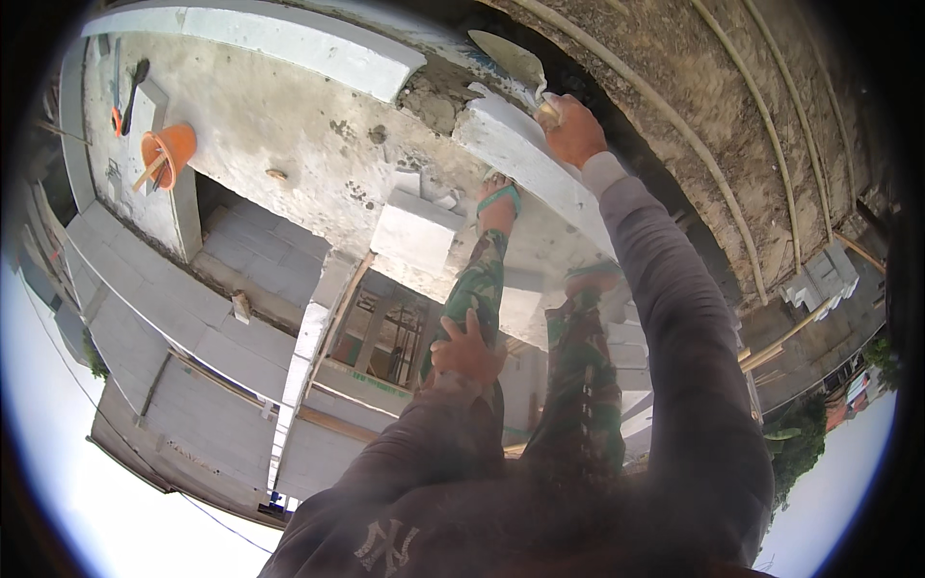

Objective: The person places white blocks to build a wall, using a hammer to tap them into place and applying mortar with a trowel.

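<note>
My right hand (576,132) is closed around the handle of a trowel (509,60), whose pointed metal blade extends up and to the left past the wall's outer side. Just beneath that hand runs a white block (530,144) of a low wall. Grey mortar (434,99) lies in the gap between it and another row of white blocks (289,46) at the far left. My left hand (467,352) rests on my camouflage trouser leg with its fingers spread, holding nothing. One sandalled foot (497,202) stands close to the wall's inner side.
An orange bucket (171,154) with a stick in it stands at the left, near hand tools (130,94). Cut block pieces (419,226) lie by my foot. A floor opening (255,250) drops to a lower level. Long poles (674,120) lie beyond the wall, below.
</note>
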`<action>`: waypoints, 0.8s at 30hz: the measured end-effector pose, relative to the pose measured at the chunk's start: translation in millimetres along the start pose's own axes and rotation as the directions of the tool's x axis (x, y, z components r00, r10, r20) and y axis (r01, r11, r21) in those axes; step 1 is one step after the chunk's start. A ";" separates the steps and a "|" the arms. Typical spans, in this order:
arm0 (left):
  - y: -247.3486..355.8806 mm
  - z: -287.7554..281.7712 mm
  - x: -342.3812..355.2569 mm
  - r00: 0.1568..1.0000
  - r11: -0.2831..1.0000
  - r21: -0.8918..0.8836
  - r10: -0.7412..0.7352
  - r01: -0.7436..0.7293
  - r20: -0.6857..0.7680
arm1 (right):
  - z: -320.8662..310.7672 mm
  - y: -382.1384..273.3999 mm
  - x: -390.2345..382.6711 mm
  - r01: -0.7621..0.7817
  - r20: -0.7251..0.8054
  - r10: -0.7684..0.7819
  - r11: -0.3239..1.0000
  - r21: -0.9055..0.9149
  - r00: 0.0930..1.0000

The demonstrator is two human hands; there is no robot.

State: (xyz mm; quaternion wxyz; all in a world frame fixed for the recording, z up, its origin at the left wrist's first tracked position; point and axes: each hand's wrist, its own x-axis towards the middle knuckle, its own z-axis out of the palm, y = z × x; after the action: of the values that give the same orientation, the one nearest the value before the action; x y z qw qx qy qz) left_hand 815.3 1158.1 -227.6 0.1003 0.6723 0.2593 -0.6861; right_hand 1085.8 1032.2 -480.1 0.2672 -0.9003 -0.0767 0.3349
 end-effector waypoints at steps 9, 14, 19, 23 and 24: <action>-11.4 -7.8 1.4 0.999 0.999 -0.033 0.037 -0.038 -0.016 | -18.0 34.3 49.1 -0.329 0.435 0.300 0.944 -0.009 0.849; -11.9 -10.3 1.9 0.999 0.999 -0.036 0.002 0.000 0.046 | -61.1 -36.6 6.5 -0.490 0.487 0.314 0.822 0.291 0.815; -9.3 -11.0 -3.3 0.999 0.999 -0.033 -0.001 0.002 0.040 | -125.9 -44.2 -13.6 -0.607 0.728 0.282 0.761 0.226 0.625; -14.3 13.0 -6.8 1.000 0.994 -0.103 -0.030 0.030 -0.001 | -188.7 -28.6 -77.2 -0.622 0.715 0.389 0.779 0.082 0.581; -14.2 16.3 -11.4 0.999 0.991 -0.129 -0.044 0.043 -0.001 | -200.0 -36.0 -104.2 -0.610 0.677 0.408 0.789 0.075 0.612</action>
State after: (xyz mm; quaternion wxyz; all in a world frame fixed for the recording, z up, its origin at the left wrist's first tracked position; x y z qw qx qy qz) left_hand 795.1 1159.7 -213.9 0.1281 0.6597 0.3179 -0.6688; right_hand 1136.4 943.7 -275.8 0.2505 -0.6669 0.1523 0.6851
